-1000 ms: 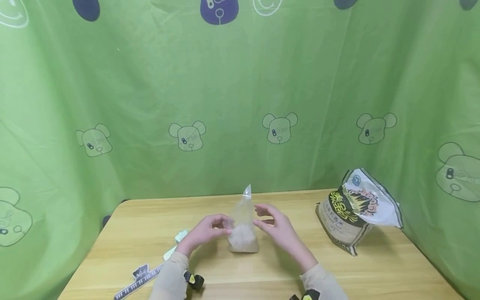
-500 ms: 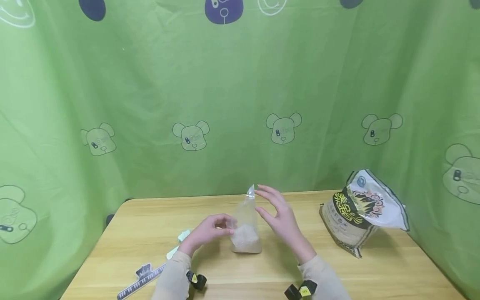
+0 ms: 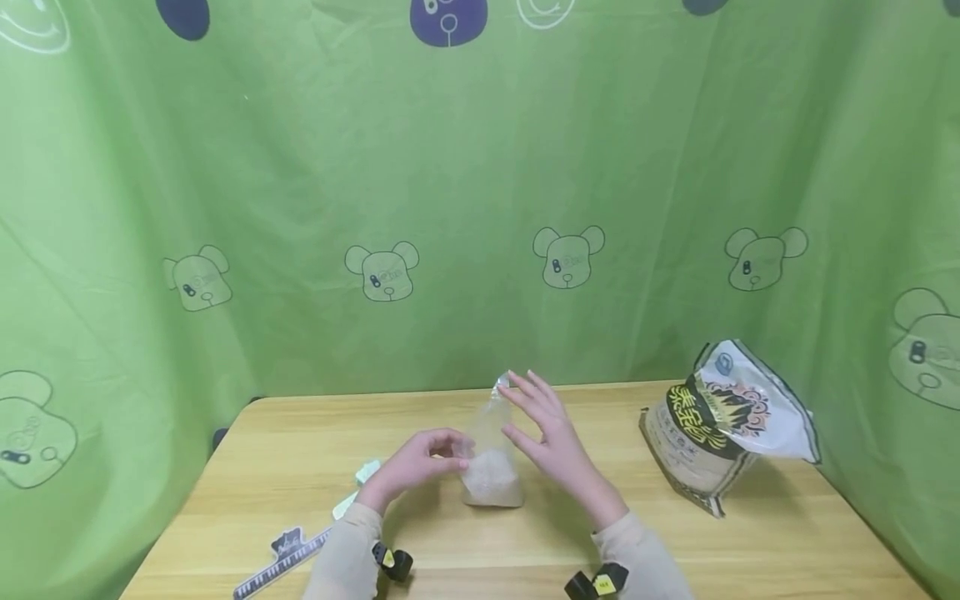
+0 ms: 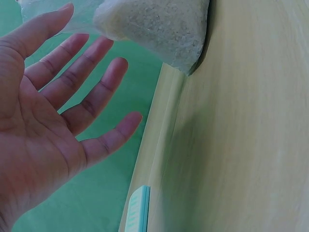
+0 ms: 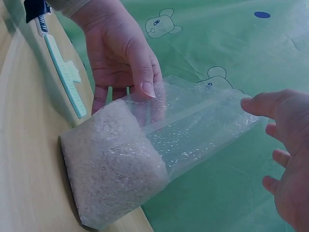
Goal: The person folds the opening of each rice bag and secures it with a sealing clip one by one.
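A clear plastic bag with rice-like white grains in its lower part stands upright on the table. My left hand is at its left side, the thumb in front and the other fingers behind the film. These fingers look spread and relaxed in the left wrist view. My right hand is raised at the bag's upper right side, with fingers extended. Its thumb tip appears to touch the film near the top in the right wrist view. Above the grains the film is loose.
A large printed rice sack, its white top folded over, stands at the right of the wooden table. Left lie a piano-key-patterned strip with a dark tab and a mint-green stick. A green curtain hangs behind.
My right hand has risen from the bag's middle to its upper part and come leftward against it. The left hand stays at the bag's left side. The head view has shifted slightly.
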### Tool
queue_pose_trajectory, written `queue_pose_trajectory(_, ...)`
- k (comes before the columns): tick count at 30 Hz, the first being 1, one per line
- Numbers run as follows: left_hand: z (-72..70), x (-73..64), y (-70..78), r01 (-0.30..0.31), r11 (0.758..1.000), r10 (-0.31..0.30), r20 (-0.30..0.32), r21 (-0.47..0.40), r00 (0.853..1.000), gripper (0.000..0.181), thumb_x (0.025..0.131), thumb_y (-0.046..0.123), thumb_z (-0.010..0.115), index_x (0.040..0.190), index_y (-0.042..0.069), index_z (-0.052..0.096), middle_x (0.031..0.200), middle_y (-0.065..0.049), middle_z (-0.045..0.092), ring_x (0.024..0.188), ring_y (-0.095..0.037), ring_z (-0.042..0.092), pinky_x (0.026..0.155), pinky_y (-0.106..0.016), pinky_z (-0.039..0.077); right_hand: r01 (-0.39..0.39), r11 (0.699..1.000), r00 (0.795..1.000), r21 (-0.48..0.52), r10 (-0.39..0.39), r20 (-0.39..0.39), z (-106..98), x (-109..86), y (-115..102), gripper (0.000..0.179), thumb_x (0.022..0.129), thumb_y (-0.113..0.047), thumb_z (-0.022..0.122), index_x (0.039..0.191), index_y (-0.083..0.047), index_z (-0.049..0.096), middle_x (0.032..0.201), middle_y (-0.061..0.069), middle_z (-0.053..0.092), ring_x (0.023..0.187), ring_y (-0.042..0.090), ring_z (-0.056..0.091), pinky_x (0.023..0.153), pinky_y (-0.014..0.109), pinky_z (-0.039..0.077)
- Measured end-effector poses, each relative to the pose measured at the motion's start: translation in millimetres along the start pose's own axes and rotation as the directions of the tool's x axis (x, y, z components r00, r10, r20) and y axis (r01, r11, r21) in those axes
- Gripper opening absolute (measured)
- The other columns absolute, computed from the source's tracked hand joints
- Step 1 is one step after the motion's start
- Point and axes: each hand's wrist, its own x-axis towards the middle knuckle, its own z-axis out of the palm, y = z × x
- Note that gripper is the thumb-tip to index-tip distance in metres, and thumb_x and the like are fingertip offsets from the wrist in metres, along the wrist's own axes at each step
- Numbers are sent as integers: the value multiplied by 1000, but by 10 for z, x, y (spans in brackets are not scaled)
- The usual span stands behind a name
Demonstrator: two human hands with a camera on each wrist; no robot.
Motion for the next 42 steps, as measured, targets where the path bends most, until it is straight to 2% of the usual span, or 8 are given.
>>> queue_pose_trajectory(4,5,-2,7,-6,1000,6,2,-5,1000,35,89,29,69,121,14,65,113,-4,68,101,-15,60,90,-33,48,-12,1000,1000,-2,12,-10,23,-6,5,55,85,-12,72,137,-14,54,150,10,46,143,39,31,111,69,24)
queue_pose_trajectory(9,9,-1,4,-5,1000,5,3,-4,1000,34,89,30,70,119,15,66,111,-3,68,98,-13,60,89,-31,48,-19,1000,999,5,19,-32,39,-15,8,49,86,-11,71,133,-13,58,138,11,58,132,38,47,109,60,36)
queue_pose_trajectory(13,12,4,2,-2,1000,2,7,-13,1000,36,88,30,70,120,13,65,109,-3,68,96,-12,60,88,-29,48,-17,1000,999,9,17,-38,43,-21,-7,45,87,-9,70,130,-13,60,130,9,64,123,33,57,104,52,45)
queue_pose_trajectory(20,10,-2,14,-12,1000,12,3,-5,1000,34,88,28,70,119,14,66,111,-4,68,99,-13,60,90,-31,48,-36,998,998,44,38,-50,58,-24,-38,37,88,-5,68,125,-10,63,122,10,67,109,26,64,92,44,55)
queue_pose_trajectory(28,12,-1,8,-8,1000,8,4,0,1000,35,88,29,71,119,14,66,111,-3,68,99,-12,60,90,-29,48,-49,995,995,91,57,-81,77,-28,-46,29,87,2,65,114,-8,67,108,9,71,93,21,69,86,34,58)
queue_pose_trajectory(34,9,-2,12,-5,1000,5,8,-3,1000,35,88,31,71,119,16,66,110,-1,68,100,-14,60,91,-32,48,-18,997,994,78,26,-109,84,-33,-19,23,86,5,66,105,-8,69,102,7,73,92,19,70,84,31,58)
queue_pose_trajectory(42,10,-10,13,-6,1000,6,7,-2,1000,36,89,31,70,120,13,65,113,-2,68,104,-16,60,95,-36,47,-25,996,995,90,33,-93,74,-44,5,19,87,4,65,97,-10,71,98,4,74,91,14,69,84,31,58)
